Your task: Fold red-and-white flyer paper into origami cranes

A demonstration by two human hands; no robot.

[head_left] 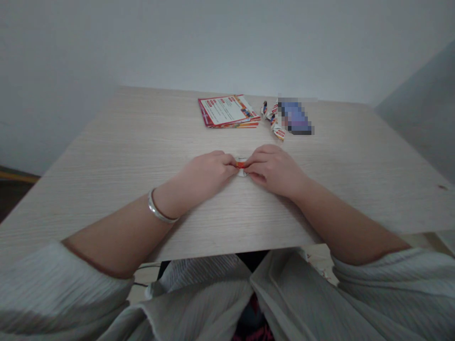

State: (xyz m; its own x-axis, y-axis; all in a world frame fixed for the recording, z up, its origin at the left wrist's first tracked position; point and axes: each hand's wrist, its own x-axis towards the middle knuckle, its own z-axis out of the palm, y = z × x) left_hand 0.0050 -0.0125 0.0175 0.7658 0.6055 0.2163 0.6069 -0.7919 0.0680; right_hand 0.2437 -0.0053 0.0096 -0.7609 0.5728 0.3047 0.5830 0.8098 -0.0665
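Observation:
Both of my hands meet over the middle of the table, fingers pinched on a small printed paper (241, 165) in red, orange and white. My left hand (209, 173) grips its left side, with a silver bangle on that wrist. On the other side, my right hand (275, 169) has its fingertips closed on the paper. Much of the paper is hidden under the fingers, so I cannot tell how it is folded. Beyond my hands lies a stack of printed leaflets (227, 110). Several crumpled, twisted printed papers (278, 132) lie to the right of the stack.
A pixelated blue-purple rectangular object (297, 117) lies right of the crumpled papers, partly over or beside them. The pale wood-grain table (142, 118) reaches back to a light wall (177, 42). Its front edge is close to my lap.

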